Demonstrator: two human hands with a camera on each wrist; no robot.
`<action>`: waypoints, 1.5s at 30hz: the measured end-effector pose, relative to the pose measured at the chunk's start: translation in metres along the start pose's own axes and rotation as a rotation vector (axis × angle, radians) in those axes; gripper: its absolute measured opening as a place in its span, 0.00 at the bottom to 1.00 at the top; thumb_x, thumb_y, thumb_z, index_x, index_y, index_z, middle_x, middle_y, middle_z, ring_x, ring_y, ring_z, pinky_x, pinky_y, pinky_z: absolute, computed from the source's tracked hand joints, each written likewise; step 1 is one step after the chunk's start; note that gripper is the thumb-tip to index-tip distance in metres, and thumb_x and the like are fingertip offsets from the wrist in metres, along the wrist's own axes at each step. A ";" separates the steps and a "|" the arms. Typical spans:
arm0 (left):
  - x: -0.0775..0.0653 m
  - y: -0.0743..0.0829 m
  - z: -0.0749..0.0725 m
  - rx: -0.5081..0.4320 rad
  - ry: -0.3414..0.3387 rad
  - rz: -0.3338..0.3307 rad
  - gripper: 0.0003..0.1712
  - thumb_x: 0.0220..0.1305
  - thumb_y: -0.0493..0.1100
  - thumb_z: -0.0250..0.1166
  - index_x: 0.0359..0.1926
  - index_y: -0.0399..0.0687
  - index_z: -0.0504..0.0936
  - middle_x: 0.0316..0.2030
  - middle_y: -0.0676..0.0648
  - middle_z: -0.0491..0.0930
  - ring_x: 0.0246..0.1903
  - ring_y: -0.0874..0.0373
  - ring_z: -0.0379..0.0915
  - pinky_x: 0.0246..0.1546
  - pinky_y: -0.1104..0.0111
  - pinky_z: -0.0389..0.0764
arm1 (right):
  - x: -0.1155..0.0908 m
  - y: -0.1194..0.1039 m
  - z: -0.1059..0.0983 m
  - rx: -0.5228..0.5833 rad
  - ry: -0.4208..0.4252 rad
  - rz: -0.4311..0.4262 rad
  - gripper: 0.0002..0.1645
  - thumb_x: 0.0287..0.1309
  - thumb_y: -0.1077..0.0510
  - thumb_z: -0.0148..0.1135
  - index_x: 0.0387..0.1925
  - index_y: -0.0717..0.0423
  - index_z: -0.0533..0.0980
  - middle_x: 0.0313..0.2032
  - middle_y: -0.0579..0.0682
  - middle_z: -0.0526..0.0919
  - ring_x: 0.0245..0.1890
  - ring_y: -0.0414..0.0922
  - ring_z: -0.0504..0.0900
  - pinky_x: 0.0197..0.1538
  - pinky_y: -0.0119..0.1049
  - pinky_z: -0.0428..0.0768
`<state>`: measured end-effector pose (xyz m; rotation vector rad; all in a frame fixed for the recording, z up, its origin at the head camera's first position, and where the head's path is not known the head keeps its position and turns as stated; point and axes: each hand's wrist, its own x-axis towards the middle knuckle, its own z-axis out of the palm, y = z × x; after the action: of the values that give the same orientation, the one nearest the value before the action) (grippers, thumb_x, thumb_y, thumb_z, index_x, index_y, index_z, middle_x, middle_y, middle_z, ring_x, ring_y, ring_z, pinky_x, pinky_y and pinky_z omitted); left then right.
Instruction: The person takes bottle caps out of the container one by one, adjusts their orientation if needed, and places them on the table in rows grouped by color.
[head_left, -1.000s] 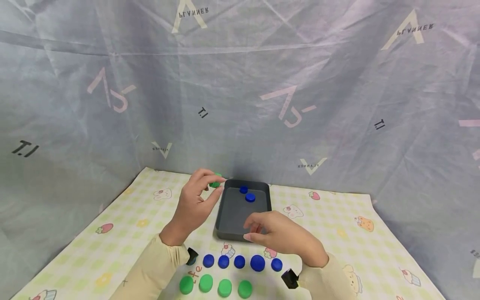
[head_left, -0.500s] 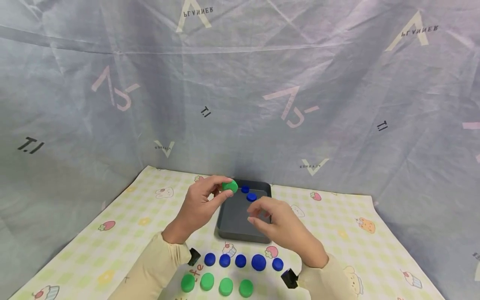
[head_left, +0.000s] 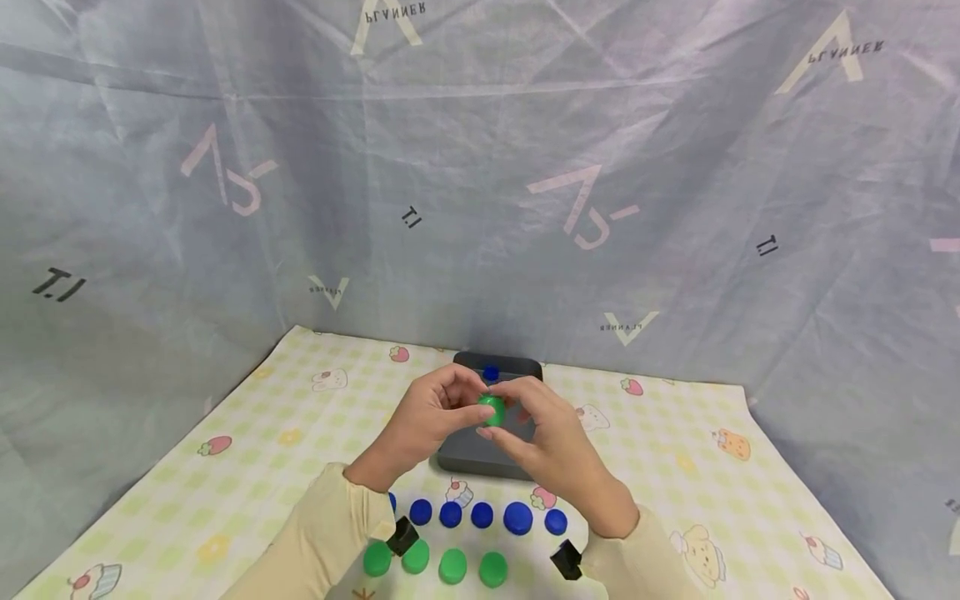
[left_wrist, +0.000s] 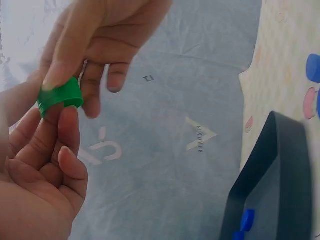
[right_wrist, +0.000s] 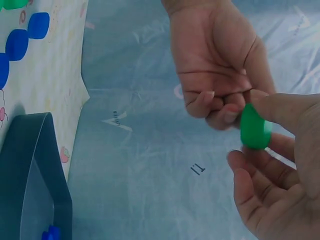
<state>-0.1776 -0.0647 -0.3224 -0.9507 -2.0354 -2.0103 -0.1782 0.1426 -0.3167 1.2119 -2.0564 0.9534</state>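
Observation:
Raised over the dark grey tray [head_left: 480,465], both hands meet at a green bottle cap [head_left: 492,412]. My left hand [head_left: 420,421] pinches it from the left, the thumb lying across its near face. From the other side my right hand [head_left: 558,437] pinches the cap with thumb and forefinger, at its upper and lower edges. In the left wrist view the green cap [left_wrist: 62,95] shows a hollow underside. A blue cap [head_left: 491,372] lies at the tray's far end; the hands hide much of the tray's middle.
Nearer than the tray, a row of several blue caps [head_left: 482,515] lies on the checked tablecloth [head_left: 285,467]. In front of that is a row of green caps [head_left: 452,567], partly covered by the left wrist's black camera [head_left: 402,536]. A grey curtain [head_left: 465,208] hangs behind.
My left hand has carried the green cap right and nearer, from beside the tray's far left corner to above its middle. My right hand has come up to meet it and now grips it too.

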 end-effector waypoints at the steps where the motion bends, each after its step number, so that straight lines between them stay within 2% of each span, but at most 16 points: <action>1: 0.001 0.000 0.001 0.008 0.000 -0.015 0.13 0.65 0.37 0.68 0.47 0.36 0.77 0.32 0.46 0.81 0.31 0.58 0.79 0.36 0.69 0.82 | 0.000 -0.001 0.000 -0.006 -0.009 0.003 0.25 0.53 0.60 0.76 0.53 0.55 0.77 0.45 0.46 0.81 0.39 0.43 0.79 0.38 0.36 0.81; 3: 0.001 -0.002 0.002 0.075 0.018 -0.034 0.11 0.68 0.40 0.66 0.46 0.38 0.77 0.31 0.44 0.81 0.30 0.58 0.80 0.36 0.67 0.82 | 0.001 -0.001 -0.002 -0.033 -0.044 0.034 0.21 0.54 0.59 0.75 0.50 0.54 0.78 0.43 0.45 0.81 0.37 0.40 0.78 0.37 0.34 0.80; 5: 0.002 -0.002 0.003 0.185 0.057 -0.050 0.09 0.70 0.44 0.65 0.44 0.43 0.78 0.30 0.45 0.81 0.29 0.58 0.79 0.35 0.66 0.82 | 0.001 -0.003 -0.007 -0.069 -0.127 0.116 0.17 0.55 0.58 0.75 0.45 0.52 0.79 0.39 0.43 0.80 0.34 0.38 0.77 0.36 0.32 0.79; 8: 0.001 -0.003 0.004 0.353 0.113 -0.076 0.11 0.71 0.52 0.63 0.40 0.51 0.79 0.26 0.50 0.80 0.27 0.59 0.78 0.32 0.66 0.80 | 0.001 -0.004 -0.015 -0.089 -0.372 0.322 0.11 0.55 0.57 0.74 0.38 0.51 0.80 0.30 0.40 0.78 0.28 0.37 0.75 0.32 0.31 0.77; 11: 0.001 -0.002 0.004 0.434 0.121 -0.104 0.13 0.70 0.56 0.62 0.38 0.54 0.80 0.24 0.54 0.79 0.27 0.60 0.78 0.30 0.66 0.78 | -0.005 -0.006 -0.020 -0.089 -0.674 0.518 0.09 0.53 0.58 0.75 0.31 0.50 0.79 0.24 0.40 0.76 0.23 0.38 0.73 0.29 0.33 0.75; 13: 0.001 -0.002 0.004 0.455 0.106 -0.120 0.13 0.70 0.57 0.62 0.38 0.55 0.80 0.24 0.55 0.79 0.27 0.61 0.79 0.30 0.66 0.78 | -0.014 -0.005 -0.019 -0.087 -0.828 0.582 0.10 0.52 0.58 0.75 0.29 0.49 0.78 0.22 0.40 0.75 0.22 0.38 0.72 0.28 0.33 0.73; 15: 0.002 -0.001 0.003 0.476 0.091 -0.130 0.12 0.70 0.57 0.62 0.37 0.56 0.80 0.24 0.55 0.79 0.27 0.59 0.79 0.28 0.66 0.77 | -0.024 -0.004 -0.014 -0.086 -0.921 0.611 0.12 0.50 0.59 0.76 0.26 0.48 0.77 0.20 0.40 0.72 0.21 0.38 0.70 0.28 0.32 0.71; 18: 0.004 0.000 0.003 0.500 0.076 -0.142 0.12 0.69 0.57 0.64 0.34 0.56 0.80 0.23 0.53 0.79 0.26 0.57 0.78 0.26 0.66 0.75 | -0.042 -0.001 -0.007 -0.096 -0.988 0.606 0.13 0.49 0.61 0.76 0.24 0.46 0.76 0.20 0.38 0.70 0.22 0.36 0.67 0.29 0.30 0.69; 22: 0.004 0.000 0.001 0.524 0.065 -0.164 0.13 0.68 0.57 0.65 0.33 0.56 0.80 0.23 0.51 0.79 0.24 0.58 0.76 0.25 0.66 0.74 | -0.057 0.000 0.004 -0.129 -1.042 0.609 0.13 0.47 0.62 0.76 0.25 0.45 0.77 0.22 0.36 0.73 0.23 0.34 0.68 0.30 0.29 0.71; 30: 0.003 -0.001 -0.001 0.538 0.066 -0.194 0.14 0.67 0.57 0.66 0.32 0.55 0.80 0.24 0.49 0.80 0.24 0.58 0.75 0.26 0.64 0.75 | -0.063 -0.002 0.019 -0.238 -1.176 0.595 0.16 0.42 0.56 0.81 0.26 0.47 0.78 0.23 0.36 0.74 0.23 0.35 0.71 0.32 0.30 0.74; 35: 0.004 -0.003 0.000 0.541 0.061 -0.198 0.15 0.66 0.58 0.66 0.32 0.55 0.79 0.23 0.52 0.79 0.23 0.58 0.75 0.26 0.64 0.75 | -0.065 -0.002 0.020 -0.235 -1.181 0.627 0.16 0.43 0.56 0.81 0.27 0.47 0.77 0.24 0.37 0.74 0.23 0.36 0.71 0.32 0.30 0.74; 39: 0.004 -0.004 0.003 0.570 0.064 -0.195 0.15 0.64 0.60 0.67 0.31 0.58 0.79 0.23 0.55 0.77 0.23 0.59 0.74 0.27 0.65 0.75 | -0.064 -0.002 0.015 -0.230 -1.168 0.657 0.16 0.43 0.52 0.81 0.25 0.47 0.77 0.23 0.38 0.74 0.22 0.37 0.69 0.30 0.31 0.73; 42: 0.007 -0.007 0.004 0.638 0.062 -0.169 0.16 0.63 0.63 0.67 0.31 0.60 0.79 0.23 0.57 0.76 0.23 0.60 0.72 0.28 0.65 0.75 | -0.060 -0.002 0.006 -0.213 -1.159 0.692 0.17 0.43 0.48 0.80 0.27 0.47 0.78 0.24 0.37 0.75 0.23 0.37 0.70 0.30 0.32 0.73; 45: 0.017 -0.013 0.004 0.767 0.060 -0.137 0.17 0.62 0.64 0.67 0.30 0.60 0.78 0.23 0.58 0.74 0.22 0.61 0.70 0.27 0.66 0.73 | -0.055 0.000 -0.005 -0.196 -1.141 0.690 0.17 0.45 0.47 0.79 0.31 0.47 0.80 0.26 0.37 0.76 0.25 0.36 0.72 0.32 0.33 0.74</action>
<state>-0.1965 -0.0542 -0.3254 -0.5825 -2.5569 -1.0819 -0.1541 0.1740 -0.3550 1.0271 -3.5098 0.2257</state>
